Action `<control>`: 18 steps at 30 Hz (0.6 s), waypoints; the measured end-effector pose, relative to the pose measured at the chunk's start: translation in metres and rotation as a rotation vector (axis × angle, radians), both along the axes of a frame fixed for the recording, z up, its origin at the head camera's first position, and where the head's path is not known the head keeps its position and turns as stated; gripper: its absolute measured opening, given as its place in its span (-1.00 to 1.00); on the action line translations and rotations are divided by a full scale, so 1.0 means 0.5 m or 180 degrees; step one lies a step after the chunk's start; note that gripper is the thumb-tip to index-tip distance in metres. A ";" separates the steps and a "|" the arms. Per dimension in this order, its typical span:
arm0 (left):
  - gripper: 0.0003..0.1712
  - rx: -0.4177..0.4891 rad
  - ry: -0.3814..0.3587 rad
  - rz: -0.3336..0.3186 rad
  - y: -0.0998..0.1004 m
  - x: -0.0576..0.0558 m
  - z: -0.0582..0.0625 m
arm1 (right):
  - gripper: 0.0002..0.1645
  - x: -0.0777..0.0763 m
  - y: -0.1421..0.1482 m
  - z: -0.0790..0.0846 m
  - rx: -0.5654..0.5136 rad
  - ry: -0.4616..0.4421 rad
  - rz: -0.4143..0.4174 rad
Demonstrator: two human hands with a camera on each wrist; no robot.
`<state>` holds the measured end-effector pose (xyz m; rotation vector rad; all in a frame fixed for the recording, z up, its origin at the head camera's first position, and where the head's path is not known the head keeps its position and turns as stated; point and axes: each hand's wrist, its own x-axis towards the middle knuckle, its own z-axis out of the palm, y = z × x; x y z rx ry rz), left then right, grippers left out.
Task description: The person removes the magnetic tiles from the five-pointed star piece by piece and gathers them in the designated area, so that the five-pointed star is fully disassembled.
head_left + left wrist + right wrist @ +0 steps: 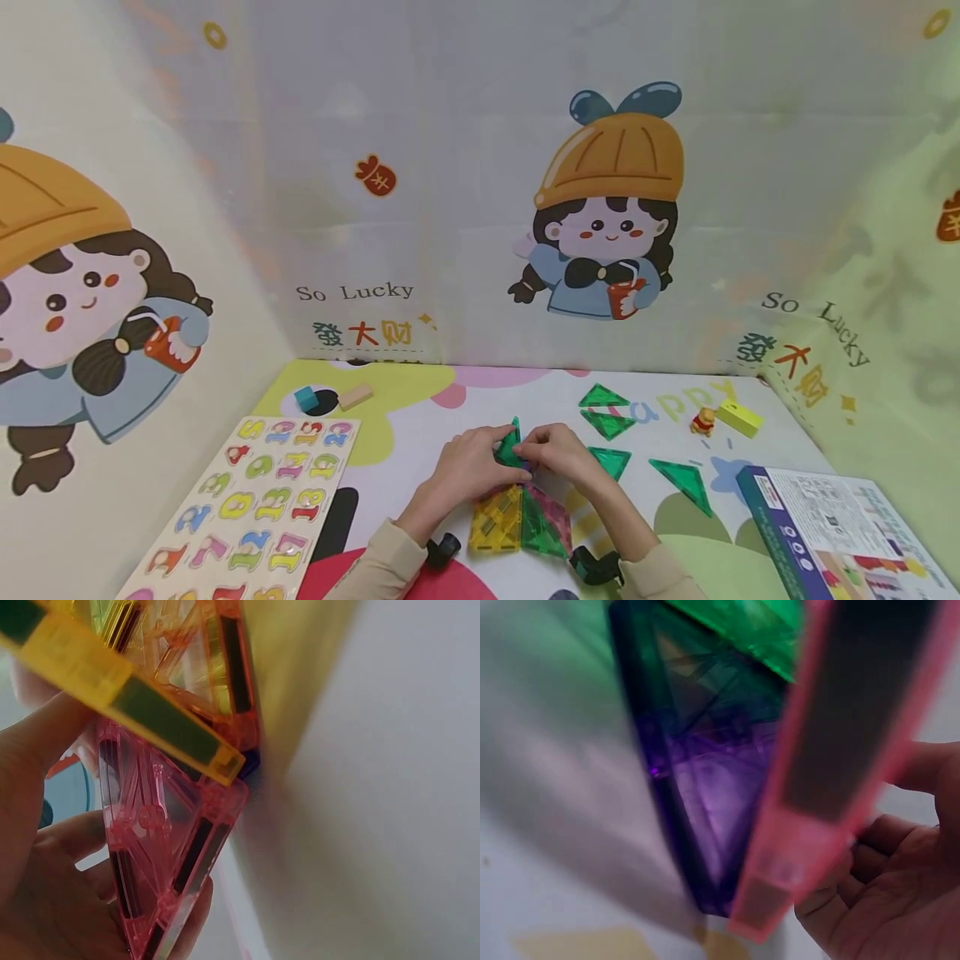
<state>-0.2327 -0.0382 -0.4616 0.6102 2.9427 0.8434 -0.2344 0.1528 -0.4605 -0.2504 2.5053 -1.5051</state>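
In the head view, a small structure of see-through magnetic tiles stands between my hands. Its front shows a yellow tile (495, 521), a green triangle tile (540, 523) and a pink tile (555, 510). My left hand (467, 465) grips a green triangle tile (509, 448) at the top, thumb below and fingers above. From the other side, my right hand (564, 454) pinches that same tile's edge. The left wrist view has a pink triangle tile (154, 817) before the palm and a yellow tile (105, 675) above it. A purple tile (712, 795) shows in the right wrist view.
Loose green triangle tiles (684, 482) lie to the right. A number puzzle board (251, 504) is at left, with a blue block (306, 398) and wooden block (356, 396) behind. A bear figurine (702, 422), yellow block (739, 417) and box (847, 533) are at right.
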 end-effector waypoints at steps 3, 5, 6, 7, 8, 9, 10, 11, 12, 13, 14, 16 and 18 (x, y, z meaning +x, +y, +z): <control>-0.04 -0.0019 0.0032 -0.0006 0.000 0.000 -0.003 | -0.57 -0.001 -0.005 -0.004 -0.0018 -0.0052 0.0014; -0.05 -0.0022 0.0035 -0.0012 0.001 0.000 -0.005 | -0.55 -0.002 -0.006 -0.007 -0.0052 -0.0092 0.0024; -0.05 -0.0021 0.0030 -0.0012 0.001 0.000 -0.005 | -0.54 -0.002 -0.007 -0.008 -0.0066 -0.0108 0.0024; -0.05 -0.0021 0.0023 -0.0011 0.001 0.000 -0.006 | -0.55 -0.002 -0.008 -0.009 -0.0098 -0.0122 0.0028; -0.05 -0.0029 0.0019 -0.0013 0.001 0.000 -0.007 | -0.56 -0.002 -0.008 -0.010 -0.0124 -0.0135 0.0023; -0.05 -0.0039 0.0017 -0.0015 0.000 0.000 -0.007 | -0.56 -0.002 -0.009 -0.011 -0.0155 -0.0143 0.0018; -0.05 -0.0046 0.0015 -0.0016 -0.001 0.000 -0.007 | -0.57 -0.003 -0.010 -0.012 -0.0180 -0.0150 0.0005; -0.05 -0.0045 0.0015 -0.0019 -0.001 0.000 -0.006 | -0.58 -0.003 -0.011 -0.013 -0.0203 -0.0152 -0.0006; -0.05 -0.0045 0.0013 -0.0021 -0.002 -0.001 -0.006 | -0.58 -0.003 -0.011 -0.014 -0.0222 -0.0152 -0.0020; -0.05 -0.0052 0.0010 -0.0026 -0.002 -0.001 -0.005 | -0.59 -0.003 -0.011 -0.014 -0.0238 -0.0153 -0.0036; -0.04 -0.0056 0.0005 -0.0033 -0.003 -0.001 -0.005 | -0.59 -0.003 -0.012 -0.015 -0.0248 -0.0154 -0.0051; -0.04 -0.0043 -0.0013 -0.0039 -0.004 -0.002 -0.004 | -0.59 -0.003 -0.012 -0.016 -0.0258 -0.0150 -0.0069; -0.04 -0.0042 -0.0027 -0.0045 -0.005 -0.003 -0.004 | -0.58 -0.003 -0.012 -0.017 -0.0275 -0.0149 -0.0076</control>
